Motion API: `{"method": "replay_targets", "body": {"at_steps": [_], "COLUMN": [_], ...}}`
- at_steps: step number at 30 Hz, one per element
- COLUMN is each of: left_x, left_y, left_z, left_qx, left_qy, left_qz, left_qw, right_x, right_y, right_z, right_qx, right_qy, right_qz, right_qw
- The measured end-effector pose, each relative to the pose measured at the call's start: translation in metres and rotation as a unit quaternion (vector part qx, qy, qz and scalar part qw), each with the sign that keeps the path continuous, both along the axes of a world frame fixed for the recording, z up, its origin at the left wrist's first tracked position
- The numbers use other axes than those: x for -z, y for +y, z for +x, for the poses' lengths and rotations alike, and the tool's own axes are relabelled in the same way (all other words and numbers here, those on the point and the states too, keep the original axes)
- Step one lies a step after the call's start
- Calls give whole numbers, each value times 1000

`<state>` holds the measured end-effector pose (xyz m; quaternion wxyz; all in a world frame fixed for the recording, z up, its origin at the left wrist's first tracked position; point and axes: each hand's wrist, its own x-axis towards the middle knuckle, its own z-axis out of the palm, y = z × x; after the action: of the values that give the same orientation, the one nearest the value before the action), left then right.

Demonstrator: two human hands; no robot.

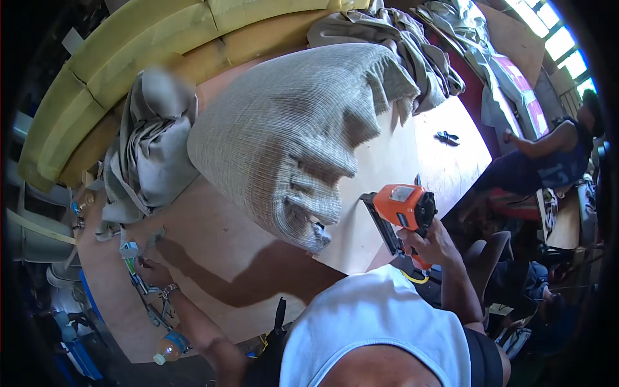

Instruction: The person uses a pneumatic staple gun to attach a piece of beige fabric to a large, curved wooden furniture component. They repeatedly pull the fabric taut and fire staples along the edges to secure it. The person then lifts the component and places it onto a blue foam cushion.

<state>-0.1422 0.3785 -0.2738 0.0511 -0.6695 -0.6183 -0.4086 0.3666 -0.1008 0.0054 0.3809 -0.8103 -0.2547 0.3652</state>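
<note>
My right hand [425,244]: holding one orange-and-black nail gun [398,204], right of grey ribbed fabric [277,122]. My left hand [153,273]: at one green-and-white box [129,250], left on brown desk [216,219]; grip, I cannot tell.

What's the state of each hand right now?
Left hand: beside the small green-and-white box; grip cannot be told.
Right hand: closed, holding the orange nail gun.
</note>
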Motion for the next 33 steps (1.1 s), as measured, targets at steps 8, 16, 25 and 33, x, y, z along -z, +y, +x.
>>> {"method": "replay_targets", "body": {"at_steps": [8,16,25,33], "left_x": [-202,-236,-188,-213], "left_y": [-155,-379,-442,-470], "left_z": [192,387,455,509], "left_qx": [192,527,553,545], "left_qy": [-528,-40,-44,7], "left_qz": [30,-281,-222,-217], "left_qw": [826,801,802,810], "right_x": [35,27,48,53], "right_y": [-20,-42,-94,-128], "right_z": [8,21,60,99], "right_qx": [-6,56,49,99], "right_qy": [51,160,156,136], "right_qz": [95,278,386,413], "right_qw": [994,945,908,895]}}
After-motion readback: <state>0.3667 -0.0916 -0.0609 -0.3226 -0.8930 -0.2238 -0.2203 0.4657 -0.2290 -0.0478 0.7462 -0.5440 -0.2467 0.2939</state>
